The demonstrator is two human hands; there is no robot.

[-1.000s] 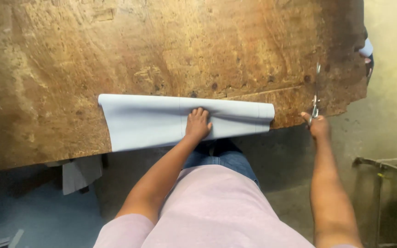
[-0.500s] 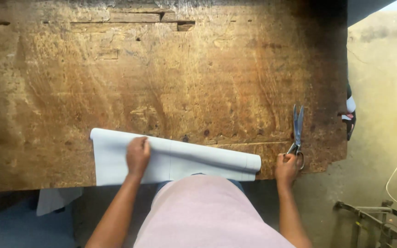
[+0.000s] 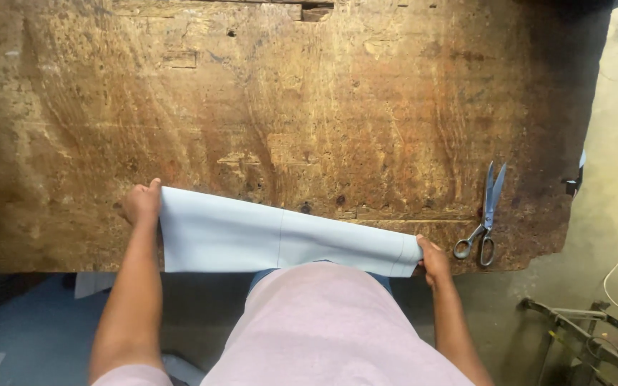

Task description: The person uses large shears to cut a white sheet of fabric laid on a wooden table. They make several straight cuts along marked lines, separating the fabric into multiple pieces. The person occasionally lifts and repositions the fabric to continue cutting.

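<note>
The pale blue fabric piece (image 3: 280, 239) lies flat along the near edge of the worn wooden table (image 3: 309, 107). You look to be stretching and squaring it: your left hand (image 3: 142, 204) grips its far left corner, your right hand (image 3: 432, 259) pinches its right end. Scissors (image 3: 486, 214) lie shut just beside your right hand; reaching them means letting go of that end.

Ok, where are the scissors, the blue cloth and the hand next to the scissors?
scissors (image 3: 488, 214), head view, on the pivot where the blades meet the handles.
blue cloth (image 3: 252, 236), head view, on its flat middle.
right hand (image 3: 434, 259), head view, on the back of the hand at the cloth's end.
</note>
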